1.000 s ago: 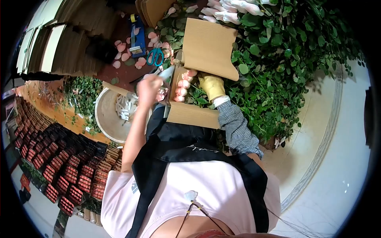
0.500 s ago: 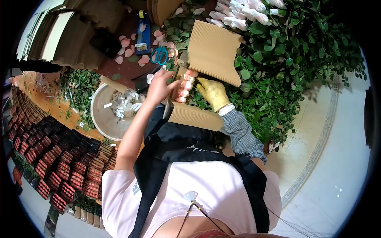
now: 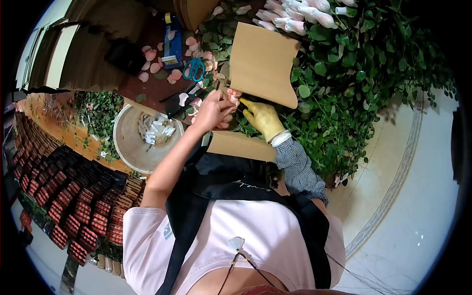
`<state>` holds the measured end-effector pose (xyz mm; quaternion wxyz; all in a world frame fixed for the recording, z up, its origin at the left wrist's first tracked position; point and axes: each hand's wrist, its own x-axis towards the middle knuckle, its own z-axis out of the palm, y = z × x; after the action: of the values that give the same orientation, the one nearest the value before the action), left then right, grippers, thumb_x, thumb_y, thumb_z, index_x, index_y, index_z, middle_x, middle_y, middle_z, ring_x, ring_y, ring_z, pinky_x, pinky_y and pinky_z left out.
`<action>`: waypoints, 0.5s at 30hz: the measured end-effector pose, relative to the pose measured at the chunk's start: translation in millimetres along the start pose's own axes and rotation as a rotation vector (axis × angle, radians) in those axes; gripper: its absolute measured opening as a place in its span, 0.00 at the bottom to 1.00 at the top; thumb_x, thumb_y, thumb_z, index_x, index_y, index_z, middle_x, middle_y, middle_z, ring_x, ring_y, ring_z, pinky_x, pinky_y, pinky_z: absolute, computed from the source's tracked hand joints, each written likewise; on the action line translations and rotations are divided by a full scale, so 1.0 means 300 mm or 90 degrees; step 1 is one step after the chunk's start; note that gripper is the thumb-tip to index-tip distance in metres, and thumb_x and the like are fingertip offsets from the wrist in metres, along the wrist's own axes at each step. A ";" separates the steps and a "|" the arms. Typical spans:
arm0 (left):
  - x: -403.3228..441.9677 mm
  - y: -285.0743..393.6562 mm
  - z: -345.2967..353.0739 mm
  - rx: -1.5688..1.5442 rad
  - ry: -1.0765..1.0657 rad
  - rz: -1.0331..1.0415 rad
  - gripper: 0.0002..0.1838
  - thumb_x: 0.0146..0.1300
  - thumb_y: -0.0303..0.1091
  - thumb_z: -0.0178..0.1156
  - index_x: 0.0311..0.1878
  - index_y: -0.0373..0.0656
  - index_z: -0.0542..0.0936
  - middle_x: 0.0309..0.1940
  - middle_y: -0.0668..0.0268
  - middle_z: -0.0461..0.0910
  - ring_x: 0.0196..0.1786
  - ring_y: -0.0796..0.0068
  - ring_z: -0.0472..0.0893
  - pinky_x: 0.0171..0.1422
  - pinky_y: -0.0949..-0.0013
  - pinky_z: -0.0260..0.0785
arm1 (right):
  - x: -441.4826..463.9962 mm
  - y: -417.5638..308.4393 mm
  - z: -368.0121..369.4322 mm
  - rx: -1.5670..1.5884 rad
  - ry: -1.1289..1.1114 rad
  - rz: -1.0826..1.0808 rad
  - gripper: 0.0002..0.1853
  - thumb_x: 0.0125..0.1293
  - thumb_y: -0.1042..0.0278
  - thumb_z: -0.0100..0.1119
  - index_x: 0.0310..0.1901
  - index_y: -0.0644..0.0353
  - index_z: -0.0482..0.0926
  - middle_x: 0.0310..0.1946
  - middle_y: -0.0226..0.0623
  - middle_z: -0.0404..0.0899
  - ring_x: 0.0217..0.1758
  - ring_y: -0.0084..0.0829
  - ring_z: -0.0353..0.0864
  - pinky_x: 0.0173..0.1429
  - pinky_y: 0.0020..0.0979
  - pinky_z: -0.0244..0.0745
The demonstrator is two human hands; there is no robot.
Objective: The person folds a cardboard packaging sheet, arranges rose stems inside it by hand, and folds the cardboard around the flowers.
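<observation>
A row of pale pink roses (image 3: 233, 93) lies between two ribbed cardboard flaps, the large upper flap (image 3: 263, 64) and the lower flap (image 3: 241, 145). My bare left hand (image 3: 215, 110) is over the roses from the left, its fingers drawn together in a pinch on a rose and hiding much of the row. In a yellow glove, my right hand (image 3: 264, 119) sits at the right side of the flowers. Its forefinger reaches to the blooms, with the thumb apart from it. Green leaves show under the glove; the stems are mostly hidden.
Teal-handled scissors (image 3: 193, 70), a blue tape dispenser (image 3: 172, 46) and loose petals (image 3: 150, 54) lie beyond my left hand. A round bucket (image 3: 147, 160) holds white scraps. Leafy stems (image 3: 339, 123) and white-netted blooms (image 3: 300, 17) fill the right; packed rose bundles (image 3: 69, 206) stand left.
My left hand has moved right and down onto the roses, and its spread fingers have closed. The gloved right hand has shifted slightly left.
</observation>
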<state>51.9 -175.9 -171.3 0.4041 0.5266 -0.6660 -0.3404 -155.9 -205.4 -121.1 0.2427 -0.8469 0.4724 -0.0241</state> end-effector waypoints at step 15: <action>0.029 0.047 -0.044 0.009 -0.041 -0.037 0.12 0.55 0.36 0.72 0.38 0.40 0.85 0.31 0.61 0.76 0.35 0.60 0.78 0.40 0.60 0.72 | -0.001 -0.020 -0.010 -0.043 -0.077 0.061 0.21 0.67 0.60 0.59 0.60 0.55 0.77 0.40 0.45 0.84 0.44 0.45 0.83 0.50 0.43 0.79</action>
<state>56.6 -181.8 -151.5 0.3686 0.5375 -0.6652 -0.3642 -152.3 -203.6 -115.9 0.2432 -0.8309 0.4975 0.0547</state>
